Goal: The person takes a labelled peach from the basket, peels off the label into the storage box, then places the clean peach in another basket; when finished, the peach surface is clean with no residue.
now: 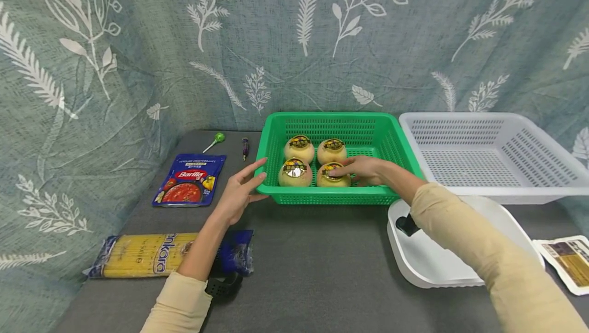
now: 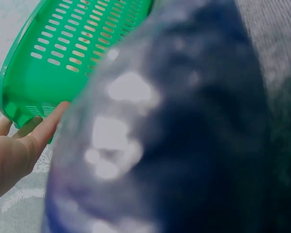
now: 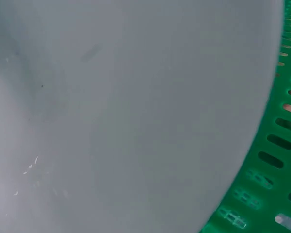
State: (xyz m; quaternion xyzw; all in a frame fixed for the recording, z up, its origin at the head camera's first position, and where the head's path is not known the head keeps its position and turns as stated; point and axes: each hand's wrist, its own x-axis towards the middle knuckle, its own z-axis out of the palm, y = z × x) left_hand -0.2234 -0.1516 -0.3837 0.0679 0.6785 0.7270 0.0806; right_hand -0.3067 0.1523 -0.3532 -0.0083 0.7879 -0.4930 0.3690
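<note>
Inside the green basket (image 1: 340, 196), several pale, round fruits carry gold-and-black labels on top. My right hand (image 1: 365, 168) reaches over the basket's front rim and grips the front right fruit (image 1: 333, 179). Beside it lies the front left fruit (image 1: 295, 178); a back left fruit (image 1: 293, 153) and a back right fruit (image 1: 325, 156) sit behind. At the basket's left front corner, my left hand (image 1: 236, 192) touches the rim with fairly straight fingers. The left wrist view shows that hand (image 2: 12, 155) against the green corner. In the right wrist view, the right hand is out of sight.
A white basket (image 1: 460, 190) stands right of the green one. Under my right forearm is a white tub (image 1: 428, 261), with a flat labelled pack (image 1: 568, 261) beyond. A pasta pack (image 1: 142, 256), blue sauce pouch (image 1: 188, 179), lollipop (image 1: 219, 137) and small wrapped candy (image 1: 245, 148) lie left.
</note>
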